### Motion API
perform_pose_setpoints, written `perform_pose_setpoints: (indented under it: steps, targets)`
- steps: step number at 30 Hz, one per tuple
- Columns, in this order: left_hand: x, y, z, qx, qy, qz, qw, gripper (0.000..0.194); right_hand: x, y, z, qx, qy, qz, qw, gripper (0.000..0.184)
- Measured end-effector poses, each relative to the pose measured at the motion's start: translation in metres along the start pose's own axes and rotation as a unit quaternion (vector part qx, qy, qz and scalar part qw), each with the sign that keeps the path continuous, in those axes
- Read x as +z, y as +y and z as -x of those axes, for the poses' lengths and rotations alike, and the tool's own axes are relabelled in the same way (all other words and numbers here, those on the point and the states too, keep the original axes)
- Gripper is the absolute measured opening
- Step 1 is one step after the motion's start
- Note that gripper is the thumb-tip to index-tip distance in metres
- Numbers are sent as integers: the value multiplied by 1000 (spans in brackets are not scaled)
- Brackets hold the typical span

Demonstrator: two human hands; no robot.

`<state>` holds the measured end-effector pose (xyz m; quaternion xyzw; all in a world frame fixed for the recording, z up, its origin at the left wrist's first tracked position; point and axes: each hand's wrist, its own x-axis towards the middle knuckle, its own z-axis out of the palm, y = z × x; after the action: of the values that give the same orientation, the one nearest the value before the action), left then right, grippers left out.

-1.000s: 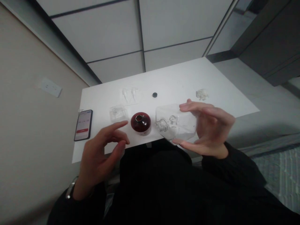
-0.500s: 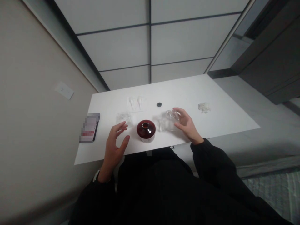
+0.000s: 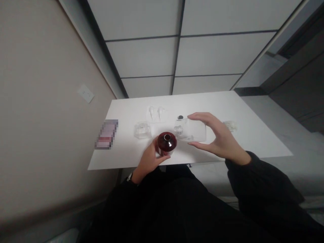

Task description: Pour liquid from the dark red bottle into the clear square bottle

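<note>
My left hand (image 3: 150, 157) wraps round a small round jar (image 3: 166, 143) with a glossy dark-red domed top and a small ring-shaped opening; it stands near the table's front edge. My right hand (image 3: 217, 135) is open, thumb and fingers spread wide apart, with nothing gripped between them. Left of those fingers is a clear container with a round neck (image 3: 178, 130). A clear rectangular shape (image 3: 196, 130) extends from it under the hand; whether both are one piece I cannot tell. Behind the neck lies a small black cap (image 3: 180, 117).
On the white table (image 3: 121, 158), a clear block-like container (image 3: 142, 130) stands left of the jar. Two white pump heads (image 3: 155, 113) lie behind it. A blurred-out phone-like object (image 3: 107, 134) is at the left edge, and crumpled whitish material (image 3: 230, 126) at the right.
My left hand has moved right and closed on the red-topped jar. My right hand has let go of the clear container and opened wide. The whole view has shifted.
</note>
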<state>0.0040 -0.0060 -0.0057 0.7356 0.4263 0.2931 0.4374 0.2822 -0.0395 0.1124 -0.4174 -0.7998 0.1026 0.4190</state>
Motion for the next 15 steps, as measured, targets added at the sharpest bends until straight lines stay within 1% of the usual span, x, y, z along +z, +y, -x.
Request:
perform_pose_setpoints:
  steps: [3,6,10,15]
  targets:
    - [0,1,0,-13,-16,-9,1000,69,-10,-9,-17,-46,-62,38,996,62]
    - [-1,0,0,-6,-16,-19,1000,67,-12,-13,-28,-76,-105,61,990,61]
    - [0,-2,1,3,-11,-33,999,71,-11,-13,-35,-105,-125,71,984,62]
    - [0,-1,0,19,-5,-47,999,68,-13,-16,-39,-109,-152,91,978,61]
